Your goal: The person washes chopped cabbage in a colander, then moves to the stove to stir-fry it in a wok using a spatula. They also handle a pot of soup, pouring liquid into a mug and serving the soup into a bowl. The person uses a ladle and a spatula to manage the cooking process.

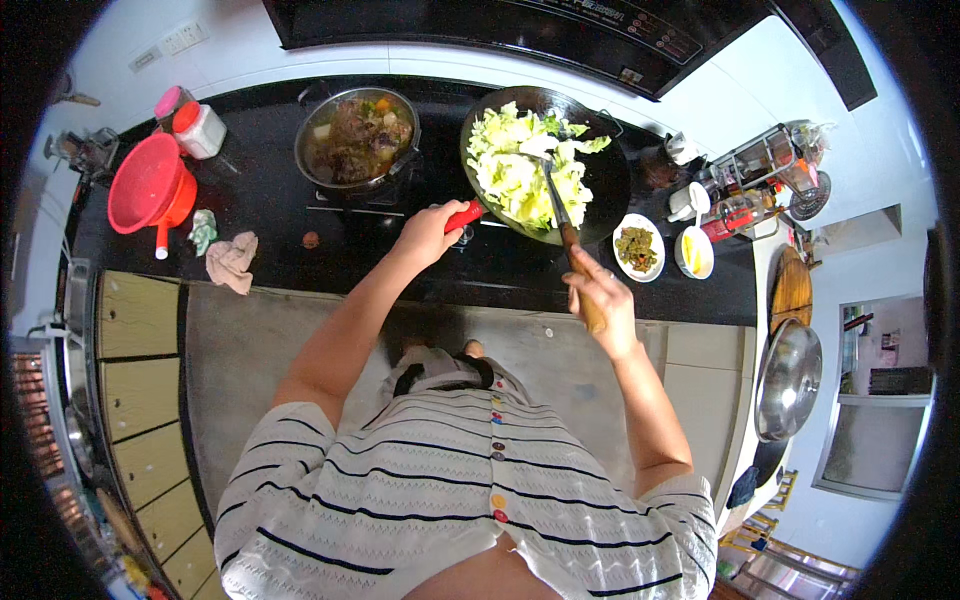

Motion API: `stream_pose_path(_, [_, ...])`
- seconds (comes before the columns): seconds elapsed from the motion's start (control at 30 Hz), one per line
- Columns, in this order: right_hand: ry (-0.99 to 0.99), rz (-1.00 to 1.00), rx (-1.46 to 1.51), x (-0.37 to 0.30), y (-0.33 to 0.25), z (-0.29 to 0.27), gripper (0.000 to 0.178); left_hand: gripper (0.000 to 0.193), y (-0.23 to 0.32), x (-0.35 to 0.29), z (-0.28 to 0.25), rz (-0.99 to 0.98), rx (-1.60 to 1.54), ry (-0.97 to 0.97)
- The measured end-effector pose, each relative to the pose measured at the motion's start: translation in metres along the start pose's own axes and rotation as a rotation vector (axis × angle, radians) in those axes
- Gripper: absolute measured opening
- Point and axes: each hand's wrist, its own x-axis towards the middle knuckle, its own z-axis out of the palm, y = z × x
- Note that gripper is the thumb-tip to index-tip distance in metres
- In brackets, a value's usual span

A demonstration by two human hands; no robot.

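A dark wok (pixel 600 200) sits on the counter's far side, heaped with chopped pale-green cabbage (pixel 510 170). Wrapped round the wok's red handle is my left hand (pixel 428 236). My right hand (pixel 606 298) grips the wooden handle of a spatula (pixel 560 212), whose metal end reaches in among the leaves. Part of the spatula's blade is hidden by the cabbage. Left of the wok stands a steel pot (pixel 300 150) holding a stew with chunks of meat and some orange and pale pieces in broth.
Right of the wok are a plate of chopped green food (pixel 638 247), a small white bowl (pixel 695 252) and a rack with bottles (pixel 745 205). At the left sit a red colander (pixel 150 185), a lidded jar (pixel 200 131) and a crumpled cloth (pixel 232 262). A range hood (pixel 500 25) hangs overhead.
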Motion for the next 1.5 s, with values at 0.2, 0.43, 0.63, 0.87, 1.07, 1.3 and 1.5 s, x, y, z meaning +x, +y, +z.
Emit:
stream_pose_path(0.2, [-0.050,0.060,0.035,0.006,-0.028,-0.037,0.031,0.044,-0.005,0.003,0.007,0.035,0.017,0.025])
stream_pose_path(0.43, [-0.041,-0.060,-0.098,0.044,-0.092,-0.077,0.024,0.041,0.009,-0.002,-0.004,-0.080,0.054,0.046])
stream_pose_path(0.63, [-0.132,-0.038,-0.120,0.039,-0.083,-0.034,0.027,0.039,0.005,0.000,-0.001,-0.026,0.056,0.030])
stream_pose_path(0.87, [-0.098,0.037,-0.134,0.031,-0.032,-0.002,0.030,0.039,0.008,-0.001,-0.002,-0.005,0.058,0.009])
stream_pose_path(1.07, [0.080,0.082,-0.095,0.038,-0.048,-0.012,0.026,0.037,0.000,-0.001,-0.001,0.011,0.079,0.025])
stream_pose_path(1.3, [0.144,-0.002,-0.108,0.054,-0.028,0.022,0.027,0.049,0.002,-0.003,0.001,0.074,0.105,0.034])
stream_pose_path(1.5, [-0.014,0.009,-0.112,0.053,-0.049,0.018,0.030,0.048,0.000,-0.003,-0.001,0.081,0.004,0.052])
